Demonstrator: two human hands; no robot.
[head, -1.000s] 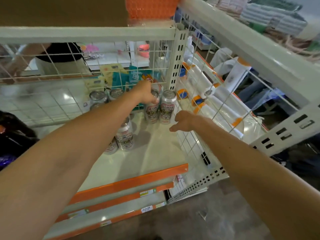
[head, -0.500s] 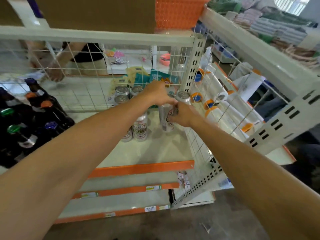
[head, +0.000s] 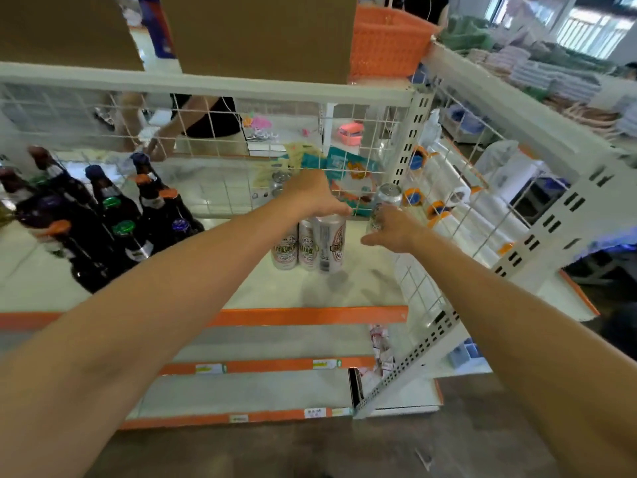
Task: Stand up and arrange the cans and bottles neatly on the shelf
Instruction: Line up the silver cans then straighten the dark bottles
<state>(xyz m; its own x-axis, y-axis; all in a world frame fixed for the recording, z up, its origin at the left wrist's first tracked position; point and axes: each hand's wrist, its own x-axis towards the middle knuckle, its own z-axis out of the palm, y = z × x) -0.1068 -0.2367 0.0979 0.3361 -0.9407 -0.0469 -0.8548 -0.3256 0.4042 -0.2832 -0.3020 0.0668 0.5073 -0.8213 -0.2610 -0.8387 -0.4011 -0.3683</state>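
Several silver cans with red and white labels stand on the white shelf (head: 348, 288), near its right end. My left hand (head: 315, 198) grips the top of one silver can (head: 331, 246), which hangs just above the shelf beside two standing cans (head: 293, 250). To the right, my right hand (head: 391, 229) holds another silver can (head: 386, 198) by its side, close to the wire side panel. More can tops (head: 279, 181) show behind my left hand. Dark glass bottles (head: 103, 215) with coloured caps lie and lean together at the shelf's left.
A wire mesh back panel (head: 213, 146) closes the shelf, with a person standing behind it. An orange basket (head: 386, 43) and cardboard boxes (head: 262, 32) sit on the upper shelf. Plastic film rolls (head: 458, 208) fill the neighbouring shelf on the right. Lower shelves with orange edges lie below.
My view has swung left, bringing the dark bottles into sight. Both hands have taken hold of cans; the left one has lifted its can forward, and the right has drawn its can to the right.
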